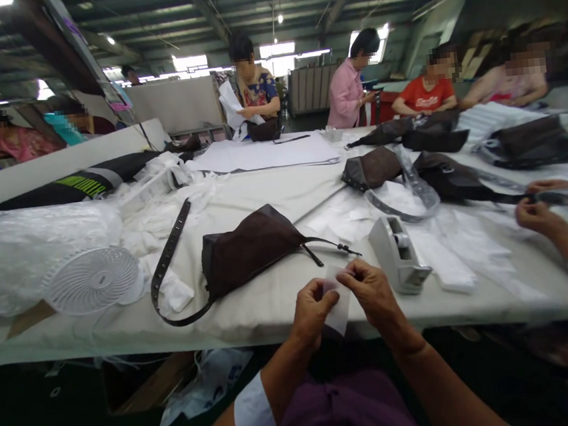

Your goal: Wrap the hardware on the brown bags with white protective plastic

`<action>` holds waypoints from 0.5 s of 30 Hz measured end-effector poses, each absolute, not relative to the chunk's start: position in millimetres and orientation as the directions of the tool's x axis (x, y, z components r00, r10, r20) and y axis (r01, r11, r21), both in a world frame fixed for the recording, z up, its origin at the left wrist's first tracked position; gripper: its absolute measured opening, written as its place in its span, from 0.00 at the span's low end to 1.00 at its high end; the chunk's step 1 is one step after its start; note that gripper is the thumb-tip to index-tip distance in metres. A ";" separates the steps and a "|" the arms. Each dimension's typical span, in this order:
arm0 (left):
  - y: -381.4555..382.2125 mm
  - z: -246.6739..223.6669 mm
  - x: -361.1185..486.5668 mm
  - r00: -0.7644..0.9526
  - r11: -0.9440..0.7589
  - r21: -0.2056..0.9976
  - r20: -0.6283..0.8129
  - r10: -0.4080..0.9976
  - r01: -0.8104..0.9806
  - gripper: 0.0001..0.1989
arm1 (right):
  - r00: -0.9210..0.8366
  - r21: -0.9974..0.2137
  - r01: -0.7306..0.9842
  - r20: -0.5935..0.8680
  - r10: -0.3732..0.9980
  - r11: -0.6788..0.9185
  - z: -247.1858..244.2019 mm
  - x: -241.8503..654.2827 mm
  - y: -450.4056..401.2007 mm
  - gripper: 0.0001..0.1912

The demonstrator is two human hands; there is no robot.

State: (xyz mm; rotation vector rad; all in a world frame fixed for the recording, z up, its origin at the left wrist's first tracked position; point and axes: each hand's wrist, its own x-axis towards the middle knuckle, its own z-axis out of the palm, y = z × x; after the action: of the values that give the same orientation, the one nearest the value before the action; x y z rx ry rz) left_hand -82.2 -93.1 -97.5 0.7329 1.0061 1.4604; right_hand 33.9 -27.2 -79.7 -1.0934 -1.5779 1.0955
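Between my two hands, just over the table's front edge, is a small translucent white sheet (341,311). My left hand (312,309) pinches its left side between thumb and fingers. With thumb and fingertips closed, my right hand (369,292) grips the sheet's upper right. Beyond my hands a dark brown bag (252,249) lies on the table. Its long strap with metal eyelets (171,250) curls out to the left, and a thinner strap (330,243) ends near my right hand. Right of my hands stands a grey-white tape dispenser (399,255).
A white fan (92,279) and clear plastic wrapping (36,250) lie at the left. More dark bags (373,167) and white packing sheets (444,258) cover the right side. A co-worker's hands (540,212) hold a strap at the far right. Several people work across the table.
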 end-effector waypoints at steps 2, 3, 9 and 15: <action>-90.6 -88.5 -85.5 -0.122 -0.014 0.902 -0.043 0.992 -0.431 0.15 | -0.210 -0.927 0.232 0.249 0.946 0.295 -73.3 36.8 -28.5 0.13; -89.2 -85.0 -86.9 -0.104 -0.027 0.909 -0.018 0.994 -0.416 0.14 | -0.214 -0.913 0.249 0.274 0.938 0.323 -70.5 37.9 -29.7 0.13; -83.1 -63.2 -97.7 -0.147 -0.186 0.981 0.176 0.973 -0.059 0.16 | -0.244 -0.855 0.302 0.359 0.901 0.423 -58.8 44.9 -36.0 0.15; -80.7 -25.5 -107.6 0.159 -0.538 0.670 0.542 0.825 0.511 0.07 | -0.376 -0.778 0.344 0.400 0.836 0.526 -50.0 56.5 -30.0 0.14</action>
State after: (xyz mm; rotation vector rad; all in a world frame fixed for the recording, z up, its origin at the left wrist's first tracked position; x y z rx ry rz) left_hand -107.6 -80.7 -25.5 2.1115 1.2795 1.3278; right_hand 56.5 -30.0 -50.0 -0.9627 -1.9472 0.7601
